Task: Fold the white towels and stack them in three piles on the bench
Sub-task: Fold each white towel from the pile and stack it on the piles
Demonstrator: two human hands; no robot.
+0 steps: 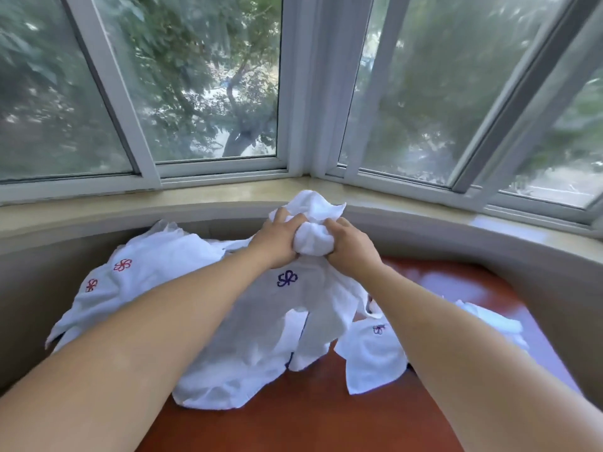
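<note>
A big window (212, 86) with white frames fills the top, and green trees show through the glass. Under it runs a pale stone sill (98, 207) that bends round the corner. Below the sill is the bench (313, 415), with a shiny red-brown top. A heap of white towels (235, 347) lies loose and unfolded on the bench, spread from the left side to the right. The towel on the left (153, 256) has two small red flower marks sewn on it. A smaller towel on the right (372, 360) has a little dark blue mark and lies flat by the right arm. In the middle, one towel (313, 236) is lifted up in a bunch, and the rest of it hangs down to the heap, showing a dark blue flower mark. Two bare arms reach forward from the bottom. The left hand (277, 239) has its fingers curled tight round the bunched towel. The right hand (349, 239) grips the same bunch from the other side, just beside the left hand. The top of the bunch pokes up above both hands, in front of the sill.
</note>
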